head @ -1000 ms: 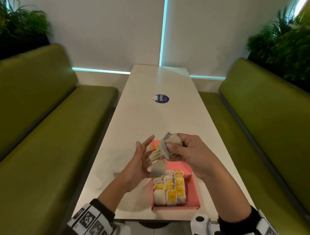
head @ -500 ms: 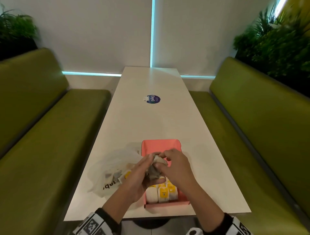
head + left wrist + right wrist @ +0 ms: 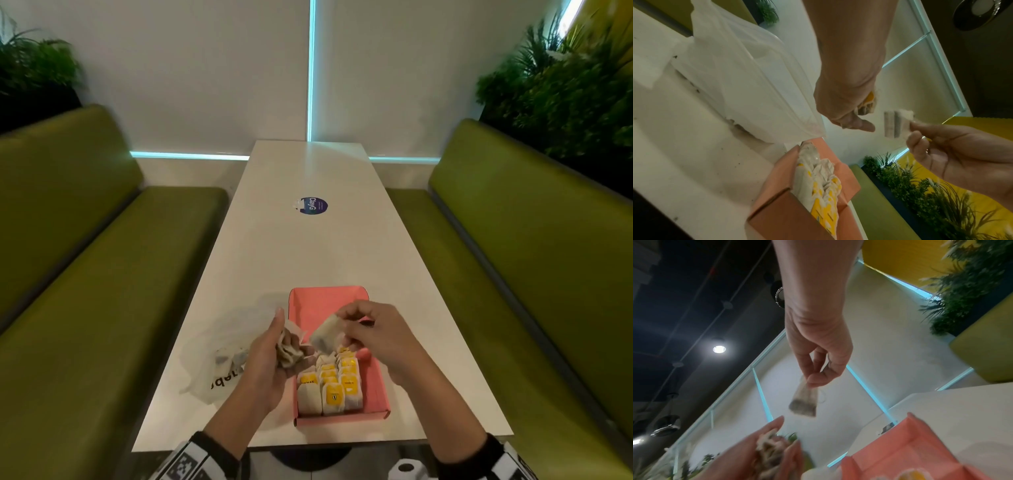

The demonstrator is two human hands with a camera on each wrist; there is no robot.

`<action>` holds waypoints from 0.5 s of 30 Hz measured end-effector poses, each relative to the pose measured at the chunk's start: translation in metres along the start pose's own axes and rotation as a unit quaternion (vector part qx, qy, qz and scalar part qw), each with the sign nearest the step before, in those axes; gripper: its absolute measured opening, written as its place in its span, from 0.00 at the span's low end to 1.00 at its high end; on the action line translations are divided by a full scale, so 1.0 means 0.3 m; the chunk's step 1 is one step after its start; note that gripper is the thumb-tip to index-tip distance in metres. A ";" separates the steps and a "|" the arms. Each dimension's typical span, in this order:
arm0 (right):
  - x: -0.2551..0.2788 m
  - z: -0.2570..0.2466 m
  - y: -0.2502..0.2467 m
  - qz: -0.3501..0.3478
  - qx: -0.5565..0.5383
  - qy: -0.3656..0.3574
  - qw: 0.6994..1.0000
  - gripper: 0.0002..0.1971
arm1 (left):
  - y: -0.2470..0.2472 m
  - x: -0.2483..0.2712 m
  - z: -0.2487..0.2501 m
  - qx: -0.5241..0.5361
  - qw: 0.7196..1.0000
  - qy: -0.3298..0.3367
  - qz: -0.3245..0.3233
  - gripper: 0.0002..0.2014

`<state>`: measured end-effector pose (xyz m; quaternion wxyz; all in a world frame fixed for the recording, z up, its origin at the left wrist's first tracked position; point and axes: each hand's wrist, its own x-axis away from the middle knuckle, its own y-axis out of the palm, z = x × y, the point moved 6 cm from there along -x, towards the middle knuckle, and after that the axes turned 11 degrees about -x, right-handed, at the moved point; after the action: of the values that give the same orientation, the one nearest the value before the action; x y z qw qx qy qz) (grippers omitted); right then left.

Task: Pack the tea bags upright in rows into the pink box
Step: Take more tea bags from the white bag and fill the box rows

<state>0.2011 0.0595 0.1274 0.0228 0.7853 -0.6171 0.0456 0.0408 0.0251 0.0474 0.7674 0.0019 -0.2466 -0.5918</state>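
Right hand (image 3: 368, 337) pinches single tea bag (image 3: 327, 334) above pink box (image 3: 376, 383) at surface near edge, likely for next upright slot. Left hand (image 3: 270, 359), fingers curled, cradles spare bunch of tea bags (image 3: 289, 349) as supply. Packed rows (image 3: 330, 383) fill box's near end.

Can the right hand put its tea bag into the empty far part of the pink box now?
Probably yes. The right hand pinches one tea bag just above the pink box, whose far part lies open; the left hand is beside it.

Right hand (image 3: 368, 334) with tea bag (image 3: 327, 334) over pink box (image 3: 378, 387)
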 end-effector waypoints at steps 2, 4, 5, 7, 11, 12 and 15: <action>-0.032 -0.033 -0.097 0.131 0.007 -0.057 0.990 0.16 | -0.019 -0.006 0.009 -0.030 0.999 0.015 0.014 0.21; -0.033 -0.072 -0.178 0.245 0.036 -0.117 0.962 0.10 | -0.032 -0.005 0.019 -0.069 0.997 0.034 0.020 0.16; -0.032 -0.084 -0.178 0.230 0.055 -0.121 0.964 0.07 | -0.036 -0.004 0.023 -0.083 0.995 0.044 0.020 0.14; -0.042 -0.066 -0.095 0.043 0.115 -0.057 0.991 0.07 | -0.037 -0.004 0.035 -0.104 0.992 0.064 0.009 0.08; -0.050 -0.017 -0.036 -0.027 0.264 -0.019 0.964 0.03 | -0.016 -0.003 0.042 -0.121 0.990 0.072 -0.016 0.09; -0.057 -0.036 -0.066 0.065 0.324 -0.059 0.942 0.03 | -0.016 -0.004 0.039 -0.124 0.989 0.074 -0.015 0.08; -0.060 -0.033 -0.041 0.026 0.383 -0.095 0.919 0.05 | -0.018 0.000 0.042 -0.122 0.990 0.077 -0.011 0.01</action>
<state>0.2082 0.0808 0.1357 -0.3393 0.7180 -0.5723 0.2043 0.0312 0.0270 0.0569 0.7718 -0.0433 -0.1130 -0.6243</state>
